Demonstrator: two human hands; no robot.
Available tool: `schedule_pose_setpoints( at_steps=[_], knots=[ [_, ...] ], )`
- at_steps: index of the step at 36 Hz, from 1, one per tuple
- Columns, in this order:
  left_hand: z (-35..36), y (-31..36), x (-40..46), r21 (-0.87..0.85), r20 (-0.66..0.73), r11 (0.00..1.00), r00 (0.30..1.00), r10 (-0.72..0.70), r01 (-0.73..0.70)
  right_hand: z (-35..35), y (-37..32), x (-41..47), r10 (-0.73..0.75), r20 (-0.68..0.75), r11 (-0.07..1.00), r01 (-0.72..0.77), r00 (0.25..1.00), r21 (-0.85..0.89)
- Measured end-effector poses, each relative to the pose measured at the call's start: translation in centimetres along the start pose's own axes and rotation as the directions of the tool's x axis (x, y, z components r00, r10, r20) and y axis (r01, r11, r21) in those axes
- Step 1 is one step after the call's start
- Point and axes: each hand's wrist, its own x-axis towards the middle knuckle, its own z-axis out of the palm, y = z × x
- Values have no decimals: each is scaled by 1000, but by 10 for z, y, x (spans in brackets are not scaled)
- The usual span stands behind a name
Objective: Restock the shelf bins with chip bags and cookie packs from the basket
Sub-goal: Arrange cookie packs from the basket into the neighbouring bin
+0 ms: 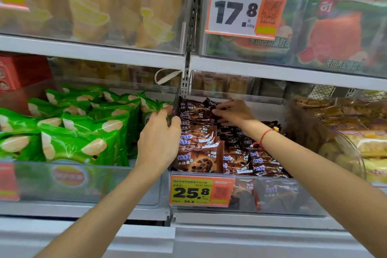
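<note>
Brown chocolate-chip cookie packs (pixel 201 153) fill a clear plastic shelf bin (pixel 282 199) in the middle of the view. My left hand (pixel 160 138) rests against the left side of the upright row of packs, thumb on the packs and fingers on the bin's clear divider. My right hand (pixel 232 112) reaches to the back of the same bin and pinches the top edge of a cookie pack (pixel 206 107) there. Green chip bags (pixel 83 132) fill the bin to the left. The basket is out of view.
Orange price tags (pixel 201 190) hang on the bin fronts. Yellow-wrapped cakes (pixel 370 142) sit in a round-fronted bin at the right. The upper shelf (pixel 94 50) carries bins of banana and watermelon snacks close above my hands. A metal upright (pixel 185 81) divides the bays.
</note>
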Motion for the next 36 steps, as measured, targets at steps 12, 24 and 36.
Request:
schedule_pose_setpoints(
  at_steps=[12, 24, 36],
  knots=[
    [2, -2, 2, 12, -13, 1000, 1000, 14, -14, 18, -13, 13, -8, 108, 998, 16, 994, -66],
    [-6, 5, -6, 49, -62, 998, 997, 45, -42, -43, -29, -81, 10, 104, 995, 0, 995, -97],
    [-56, 8, -100, 77, -80, 947, 945, 318, -312, -60, -40, -238, -152, 400, 979, 194, 904, -67]
  ],
)
